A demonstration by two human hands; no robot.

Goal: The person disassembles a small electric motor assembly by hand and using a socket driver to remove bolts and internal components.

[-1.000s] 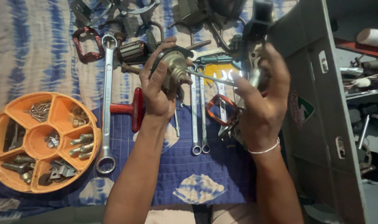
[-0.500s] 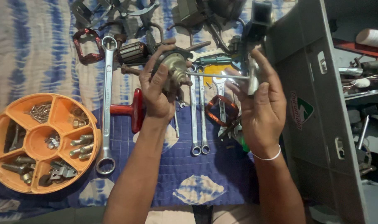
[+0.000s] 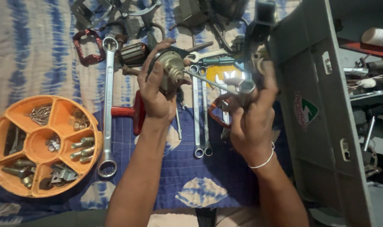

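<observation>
Left hand (image 3: 158,94) wraps the round metal motor housing (image 3: 171,69), raised above the blue cloth (image 3: 187,176). Right hand (image 3: 250,122) pinches a slim spanner (image 3: 219,84) engaged at its hub. Housing looks heavy, rigid, possibly greasy; grip its rim.

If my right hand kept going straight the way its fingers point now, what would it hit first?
Probably the dark machine part just beyond the fingertips of the right hand, which holds a ring spanner. Depth is unclear, so it may pass above it.
</observation>
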